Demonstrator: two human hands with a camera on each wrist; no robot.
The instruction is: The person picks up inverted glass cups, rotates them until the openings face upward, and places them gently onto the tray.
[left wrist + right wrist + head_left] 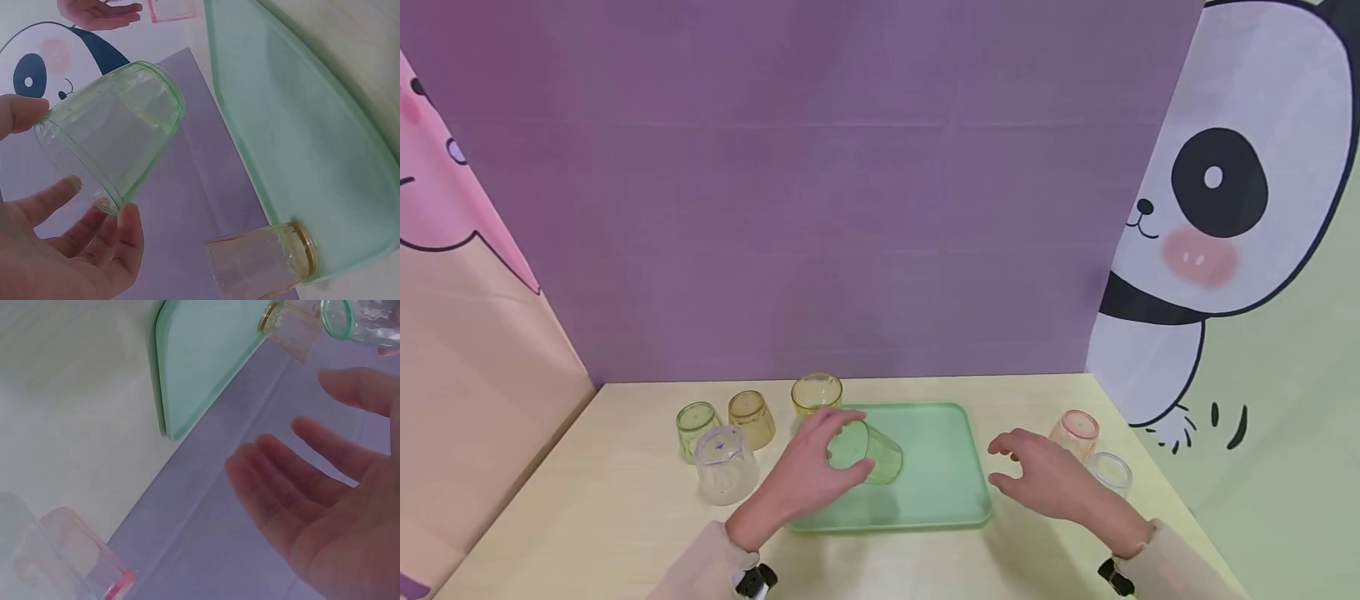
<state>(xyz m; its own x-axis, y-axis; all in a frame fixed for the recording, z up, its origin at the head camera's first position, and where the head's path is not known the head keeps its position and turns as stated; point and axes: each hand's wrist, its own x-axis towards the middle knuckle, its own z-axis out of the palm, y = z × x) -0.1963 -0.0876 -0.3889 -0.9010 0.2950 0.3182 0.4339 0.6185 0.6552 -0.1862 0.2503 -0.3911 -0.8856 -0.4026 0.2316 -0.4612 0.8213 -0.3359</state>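
My left hand grips a clear green cup by one end, thumb on one side and fingers on the other. In the left wrist view, the green cup is tilted on its side in the air. The head view puts it over the light green tray. To the right of the tray, my right hand hovers with fingers spread and holds nothing. A pink-rimmed cup and a clear cup stand just beyond it, partly hidden by the hand.
Left of the tray stand a second green cup, an amber cup and a clear cup with a bluish rim. A yellow cup is at the tray's back left corner. A purple wall rises behind the table.
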